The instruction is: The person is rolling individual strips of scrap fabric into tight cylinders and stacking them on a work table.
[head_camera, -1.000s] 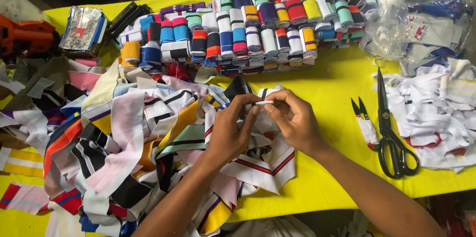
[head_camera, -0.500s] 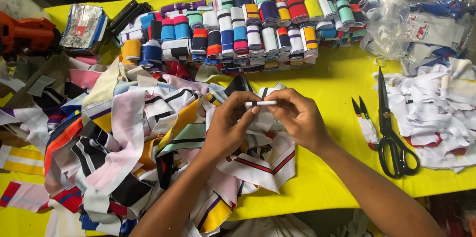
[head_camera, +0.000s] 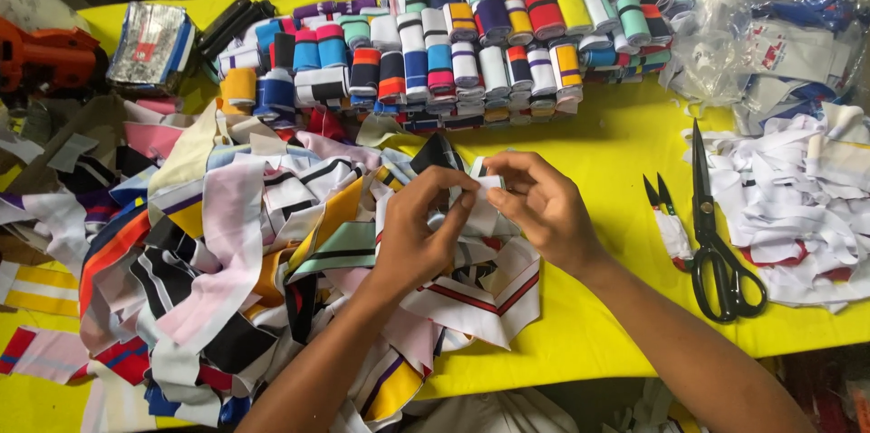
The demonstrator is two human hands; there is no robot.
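My left hand (head_camera: 419, 232) and my right hand (head_camera: 542, 206) meet over a yellow table (head_camera: 616, 152). Both pinch a small white strip of fabric (head_camera: 485, 190), folded between the fingertips. Under the hands lies a white collar piece with red and dark stripes (head_camera: 489, 302). A big loose heap of striped fabric collars (head_camera: 227, 252) spreads to the left of my hands. Behind them, rows of folded, stacked coloured collar pieces (head_camera: 471, 43) run across the far side of the table.
Large black scissors (head_camera: 716, 234) lie to the right, with small snips (head_camera: 666, 216) beside them. A pile of white fabric scraps (head_camera: 797, 197) sits at the right edge. Clear plastic bags (head_camera: 770, 25) are at the back right, an orange tool (head_camera: 50, 57) and a foil packet (head_camera: 149, 39) at the back left.
The hands have shifted slightly and kept working the small white strip between the fingertips. Nothing else on the table has moved.
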